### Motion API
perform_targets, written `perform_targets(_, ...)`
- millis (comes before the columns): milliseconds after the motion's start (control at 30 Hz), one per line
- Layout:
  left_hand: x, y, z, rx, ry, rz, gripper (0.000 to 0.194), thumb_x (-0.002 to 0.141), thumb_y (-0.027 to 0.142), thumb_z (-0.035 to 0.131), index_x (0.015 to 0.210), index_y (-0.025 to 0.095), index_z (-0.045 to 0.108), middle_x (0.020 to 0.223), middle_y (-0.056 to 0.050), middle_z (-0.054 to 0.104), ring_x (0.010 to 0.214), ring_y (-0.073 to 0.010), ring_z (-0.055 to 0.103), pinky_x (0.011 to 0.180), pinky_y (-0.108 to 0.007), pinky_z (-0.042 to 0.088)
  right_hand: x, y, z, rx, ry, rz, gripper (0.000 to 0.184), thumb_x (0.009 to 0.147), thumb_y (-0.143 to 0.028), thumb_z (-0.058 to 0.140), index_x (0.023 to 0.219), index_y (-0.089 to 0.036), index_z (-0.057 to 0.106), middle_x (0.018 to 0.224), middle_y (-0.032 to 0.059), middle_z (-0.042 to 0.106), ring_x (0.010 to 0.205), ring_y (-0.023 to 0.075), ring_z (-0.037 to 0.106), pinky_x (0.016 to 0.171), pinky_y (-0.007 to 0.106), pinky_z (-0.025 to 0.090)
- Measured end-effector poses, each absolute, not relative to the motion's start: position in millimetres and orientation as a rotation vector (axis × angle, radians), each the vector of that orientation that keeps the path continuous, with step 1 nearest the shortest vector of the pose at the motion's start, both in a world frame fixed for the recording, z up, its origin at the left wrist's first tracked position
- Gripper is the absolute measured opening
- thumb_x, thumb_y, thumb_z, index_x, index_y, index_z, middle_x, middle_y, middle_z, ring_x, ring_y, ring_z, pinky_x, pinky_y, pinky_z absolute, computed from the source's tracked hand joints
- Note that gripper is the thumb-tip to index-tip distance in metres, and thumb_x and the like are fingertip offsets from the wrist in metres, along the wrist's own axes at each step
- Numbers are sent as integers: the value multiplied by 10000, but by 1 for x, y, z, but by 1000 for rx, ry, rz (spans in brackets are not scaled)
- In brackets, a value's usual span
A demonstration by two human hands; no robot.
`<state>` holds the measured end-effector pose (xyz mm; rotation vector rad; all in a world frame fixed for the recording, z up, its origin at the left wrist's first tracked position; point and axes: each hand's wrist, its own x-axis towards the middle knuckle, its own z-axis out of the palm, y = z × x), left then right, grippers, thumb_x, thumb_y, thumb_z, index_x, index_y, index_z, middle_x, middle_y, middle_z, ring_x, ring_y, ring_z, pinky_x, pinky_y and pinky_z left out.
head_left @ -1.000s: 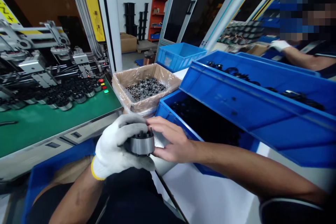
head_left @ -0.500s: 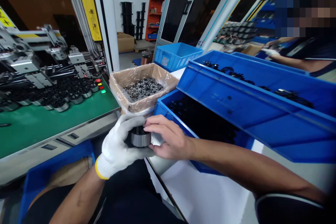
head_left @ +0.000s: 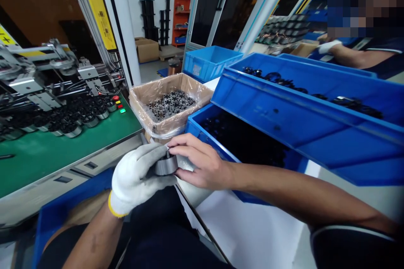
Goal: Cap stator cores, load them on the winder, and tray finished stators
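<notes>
1. Ring (head_left: 166,167): silver-sided metal, dark top; held in the air between both hands, in view just below the near corner of the cardboard box (head_left: 160,128).
2. Left hand (head_left: 134,176): white glove, yellow cuff. Grasping the ring from the left, fingers over its top, thumb beneath.
3. Right hand (head_left: 202,166): bare. Grasping the ring's right side, fingertips at the upper rim, thumb lower down.
4. Cardboard box: lined with clear plastic; small metal rings (head_left: 172,103) piled inside, below its rim.
5. Lower blue bin (head_left: 198,130): just beside the box's right edge. Dark contents, too dim to tell apart.
6. Upper blue bin (head_left: 284,122): tilted, overhanging the lower bin's far side. Dark pieces (head_left: 293,86) show above its near edge.
7. Light blue bin (head_left: 202,69): behind the box's far right corner.
8. Green table (head_left: 97,143): left of the hands. Black-topped parts (head_left: 72,128) crowd its far side; coloured buttons (head_left: 119,105) near its far right corner.
9. Machine arms (head_left: 44,98): above those parts.
10. Co-worker's gloved hand (head_left: 329,46): beyond the upper bin's far edge; grip cannot be told.
</notes>
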<state>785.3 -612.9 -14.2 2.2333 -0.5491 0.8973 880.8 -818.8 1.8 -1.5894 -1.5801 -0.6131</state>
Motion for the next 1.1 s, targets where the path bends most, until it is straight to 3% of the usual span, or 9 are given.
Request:
perform_targets(167, 782, -618, -39, 1706, -386, 592, 491, 912, 481, 754, 1378, 358, 663, 1478, -64, 634, 1369, -283, 615, 1132, -382, 543, 884, -820, 4, -1613, -1546, -523, 564, 874, -209, 788, 1374, -122, 539, 1283, 209, 649, 1254, 251, 650, 1041, 402, 607)
perform_targets(267, 780, -619, -52, 1628, -311, 324, 690, 876, 308, 763, 1523, 391, 535, 1648, -43, 470, 1535, -303, 440, 1229, -428, 458, 886, -821, 2, -1590, -1558, -499, 466, 854, -117, 733, 1296, -151, 587, 1273, 180, 659, 1226, 230, 661, 1015, 371, 612)
perform_targets(367, 778, -621, -52, 1722, -150, 252, 947, 695, 147, 840, 1541, 400, 498, 1554, -38, 571, 1429, -315, 558, 1178, -438, 512, 886, -820, -2, -1603, -1565, -530, 398, 845, -108, 713, 1231, -139, 622, 1154, 152, 687, 1085, 210, 695, 908, 327, 632)
perform_targets(500, 781, -627, -43, 1754, -70, 303, 710, 675, 138, 819, 1338, 345, 672, 1338, -28, 707, 1223, -290, 679, 1061, -416, 574, 885, -819, -4, -1644, -1574, -588, 310, 857, -117, 696, 1162, -126, 643, 1039, 132, 704, 939, 195, 702, 791, 297, 627)
perform_targets(633, 782, -632, -43, 1757, -69, 319, 583, 684, 173, 835, 1236, 311, 705, 1254, -29, 734, 1153, -266, 697, 1015, -393, 572, 885, -819, -4, -1668, -1605, -583, 310, 863, -106, 679, 1168, -137, 635, 1039, 123, 704, 943, 191, 704, 790, 285, 629)
perform_targets(767, 777, -633, -49, 1706, -14, 357, 499, 718, 223, 828, 1189, 263, 667, 1292, -62, 715, 1150, -245, 697, 1000, -382, 570, 885, -822, -5, -1801, -1667, -481, 508, 885, -187, 717, 1368, -139, 564, 1258, 180, 664, 1184, 259, 685, 950, 376, 644)
perform_targets(867, 773, -607, -45, 1736, 117, 500, 365, 695, 264, 832, 971, 215, 598, 1367, -107, 684, 1186, -255, 689, 1013, -394, 564, 891, -825, -10, -1890, -1637, -520, 774, 903, -349, 789, 1553, -151, 419, 1412, 230, 591, 1330, 332, 619, 1038, 491, 623)
perform_targets(967, 765, -542, -26, 2052, 581, 647, 328, 724, 372, 806, 872, 221, 556, 1217, -96, 743, 1096, -260, 708, 976, -406, 560, 900, -825, -18, -1878, -1619, -594, 769, 943, -367, 755, 1583, -142, 393, 1388, 234, 610, 1299, 340, 639, 1002, 493, 640)
perform_targets(1100, 756, -429, 0, 2381, 1450, 408, 356, 688, 436, 824, 914, 210, 665, 1122, -155, 752, 1185, -427, 671, 994, -538, 519, 903, -820, -20, -1855, -1677, -684, 609, 989, -337, 689, 1510, -102, 479, 1361, 237, 635, 1255, 337, 665, 977, 491, 643)
